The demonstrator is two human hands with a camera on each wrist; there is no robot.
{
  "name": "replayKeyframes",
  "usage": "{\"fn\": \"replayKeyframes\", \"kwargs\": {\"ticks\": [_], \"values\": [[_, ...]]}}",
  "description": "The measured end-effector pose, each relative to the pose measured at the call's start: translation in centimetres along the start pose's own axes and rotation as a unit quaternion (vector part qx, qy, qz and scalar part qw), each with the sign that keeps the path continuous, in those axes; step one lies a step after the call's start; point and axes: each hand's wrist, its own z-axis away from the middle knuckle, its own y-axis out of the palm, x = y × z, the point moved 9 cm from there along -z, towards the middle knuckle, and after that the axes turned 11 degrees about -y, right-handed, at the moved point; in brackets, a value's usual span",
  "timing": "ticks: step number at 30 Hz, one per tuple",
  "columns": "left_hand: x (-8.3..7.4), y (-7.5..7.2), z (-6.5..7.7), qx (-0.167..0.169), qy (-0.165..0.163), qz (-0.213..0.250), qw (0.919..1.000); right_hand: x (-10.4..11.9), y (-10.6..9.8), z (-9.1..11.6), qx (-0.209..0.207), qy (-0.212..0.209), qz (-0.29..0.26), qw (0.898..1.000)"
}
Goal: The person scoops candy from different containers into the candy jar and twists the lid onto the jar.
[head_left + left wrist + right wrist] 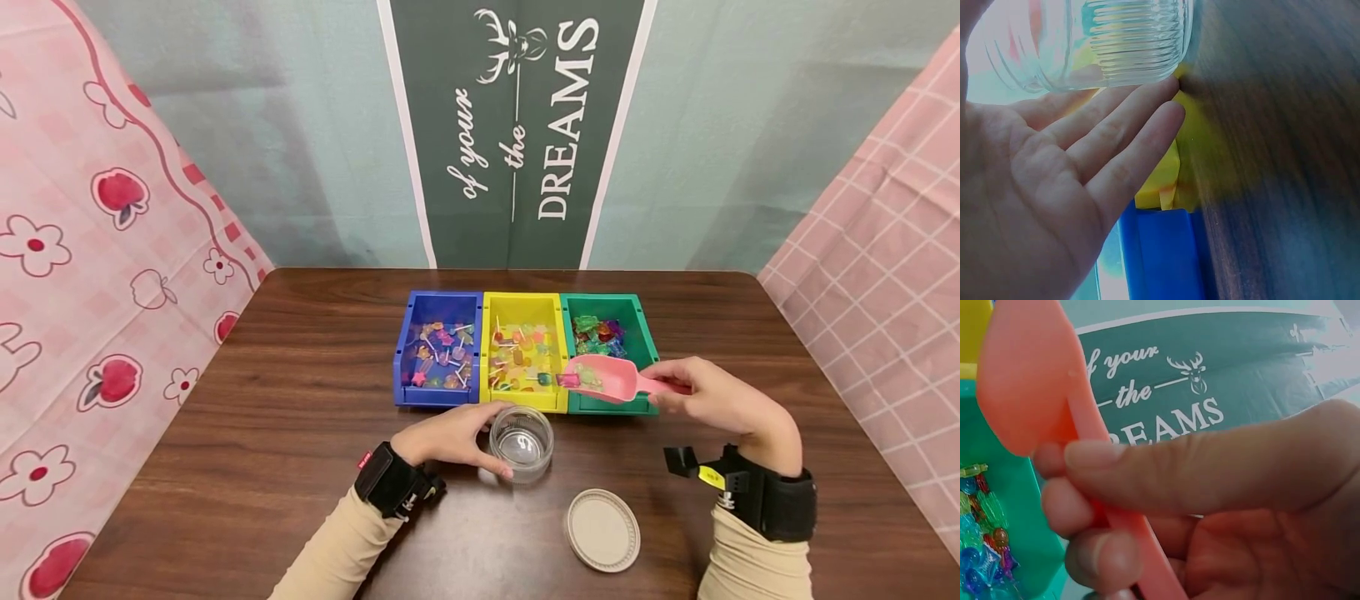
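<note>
My right hand [701, 392] grips the handle of a pink scoop [611, 377], thumb on top in the right wrist view. The scoop hangs over the front of the green bin [637, 333], its tip toward the yellow bin [525, 308]. Pale green pieces and a pink piece [567, 380] lie at its front. My left hand [453, 435] is around the left side of a clear glass jar [521, 442], thumb and fingers apart. In the left wrist view its fingers stretch nearly straight along the ribbed glass; firm contact is hard to tell. No contents show in the jar.
A blue bin [446, 304] joins the yellow one on the left. Small candy-shaped trinkets, some lollipop-like, lie in the blue and yellow bins; colourful translucent pieces [600, 336] lie in the green one. A round cream lid [603, 531] rests on the brown table [300, 400].
</note>
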Motion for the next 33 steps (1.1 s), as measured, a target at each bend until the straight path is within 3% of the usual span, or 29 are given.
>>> {"fn": "replayKeyframes", "kwargs": {"ticks": [8,17,27,33], "values": [[0.2,0.0,0.0,0.001,-0.006,-0.001,1.0,1.1,1.2,-0.6,0.037,-0.033,-0.035,0.998],[0.2,0.0,0.0,0.002,-0.015,-0.002,0.9999,1.7,2.2,-1.2,0.065,-0.033,-0.019,0.997],[0.3,-0.1,0.0,-0.001,-0.023,-0.018,0.9996,2.6,3.1,-1.9,0.091,-0.062,-0.019,0.994],[0.3,-0.1,0.0,-0.002,-0.024,-0.019,0.9995,2.6,3.5,-2.2,0.098,-0.047,-0.004,0.994]]}}
